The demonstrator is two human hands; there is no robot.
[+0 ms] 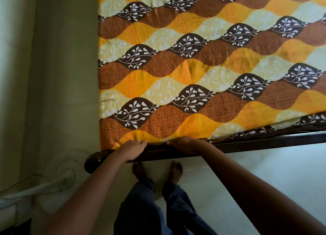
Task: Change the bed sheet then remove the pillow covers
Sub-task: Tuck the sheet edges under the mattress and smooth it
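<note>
Sheet point(202, 72): wavy orange, brown and yellow print, spread flat over the bed.
Left hand point(134, 147): fingers curled on the sheet's near edge, by the corner.
Right hand point(187, 145): near the left on the same edge, back up; grip cannot be told.
Frame point(255, 144): dark wood, under both hands.

Your left hand point(134, 148) and right hand point(187, 145) are bare, as are forearms point(88, 187) and feet point(139, 169); your loose trousers point(141, 210) look dark blue, though light is dim.
</note>
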